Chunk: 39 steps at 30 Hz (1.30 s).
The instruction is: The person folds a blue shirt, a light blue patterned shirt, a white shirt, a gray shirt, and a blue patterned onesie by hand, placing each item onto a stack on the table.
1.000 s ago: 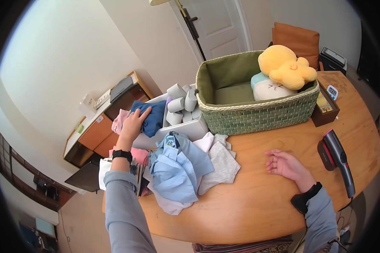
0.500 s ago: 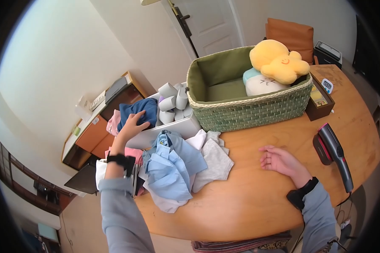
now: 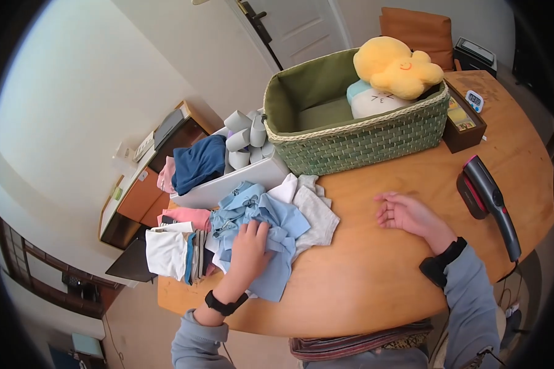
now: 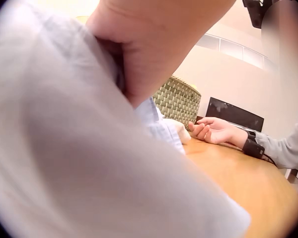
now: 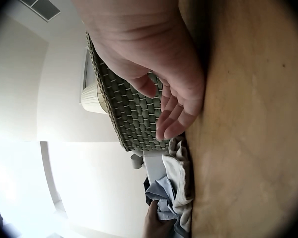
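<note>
My left hand (image 3: 250, 251) is down on a crumpled light blue shirt (image 3: 281, 215), its fingers gripping a fold. In the left wrist view pale cloth (image 4: 89, 148) fills the foreground below that hand, and the fingertips are hidden. Under and beside the shirt lie a grey garment (image 3: 314, 216) and a white one (image 3: 283, 188). On the right, my right hand (image 3: 406, 215) rests on the wooden table, fingers loosely curled with nothing in them. A folded dark blue garment (image 3: 198, 161) lies on the white box (image 3: 240, 178) behind the pile.
Folded clothes (image 3: 169, 249) stand at the table's left edge. Grey rolls (image 3: 239, 140) fill part of the white box. A green woven basket (image 3: 363, 138) holds plush toys (image 3: 395, 66). A handheld steamer (image 3: 490, 200) and a brown box (image 3: 465, 132) are on the right.
My left hand has left the dark blue garment on the white box and come down toward me onto the light blue shirt, which is now bunched. The right hand stays in place.
</note>
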Each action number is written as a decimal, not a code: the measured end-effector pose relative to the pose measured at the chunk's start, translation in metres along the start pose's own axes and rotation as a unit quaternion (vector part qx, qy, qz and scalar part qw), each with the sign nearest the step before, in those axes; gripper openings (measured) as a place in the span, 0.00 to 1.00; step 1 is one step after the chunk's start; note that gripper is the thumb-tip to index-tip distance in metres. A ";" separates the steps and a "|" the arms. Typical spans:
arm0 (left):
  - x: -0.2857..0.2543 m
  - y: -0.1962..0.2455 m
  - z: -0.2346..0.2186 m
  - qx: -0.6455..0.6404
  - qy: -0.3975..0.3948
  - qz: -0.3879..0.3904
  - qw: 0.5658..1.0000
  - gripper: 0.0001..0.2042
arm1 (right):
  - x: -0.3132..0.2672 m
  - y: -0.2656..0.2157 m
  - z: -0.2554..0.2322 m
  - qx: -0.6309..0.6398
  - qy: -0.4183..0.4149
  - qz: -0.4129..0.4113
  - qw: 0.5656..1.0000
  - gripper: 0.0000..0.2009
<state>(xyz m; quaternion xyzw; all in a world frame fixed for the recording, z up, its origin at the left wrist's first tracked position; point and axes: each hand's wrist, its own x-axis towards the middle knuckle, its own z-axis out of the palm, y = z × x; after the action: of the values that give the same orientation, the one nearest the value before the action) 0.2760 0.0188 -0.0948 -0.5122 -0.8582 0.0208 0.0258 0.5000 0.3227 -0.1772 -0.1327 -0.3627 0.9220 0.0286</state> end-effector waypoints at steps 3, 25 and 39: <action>0.012 -0.009 0.005 -0.013 0.071 0.023 0.997 0.27 | 0.001 0.002 -0.004 0.009 -0.009 -0.001 1.000 0.14; 0.028 0.115 -0.119 -0.335 -0.072 0.340 0.876 0.27 | -0.002 0.011 -0.015 0.000 -0.056 -0.057 0.997 0.20; 0.054 0.122 0.024 -0.513 -0.135 0.140 0.836 0.32 | 0.064 -0.015 0.005 0.015 0.046 -0.079 0.996 0.20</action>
<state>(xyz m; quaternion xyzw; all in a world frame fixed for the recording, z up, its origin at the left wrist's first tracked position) 0.3562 0.1238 -0.1248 -0.5588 -0.6599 -0.3506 -0.3598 0.4360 0.3401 -0.1774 -0.1456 -0.3562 0.9152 0.1200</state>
